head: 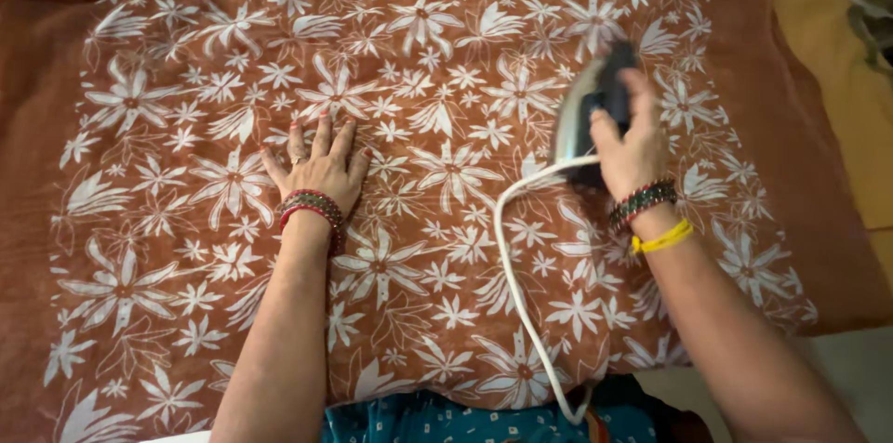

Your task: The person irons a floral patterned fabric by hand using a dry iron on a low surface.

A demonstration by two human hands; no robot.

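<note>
Right hand (pixel 631 141) wrapped tight around handle of grey metal clothes iron (pixel 584 118), nose pointing away, on brown white-flowered cloth (pixel 446 80). Left hand (pixel 319 169) flat, fingers spread, holding nothing, pressing cloth well left of iron. White cord (pixel 521 294) trails toward body
</note>
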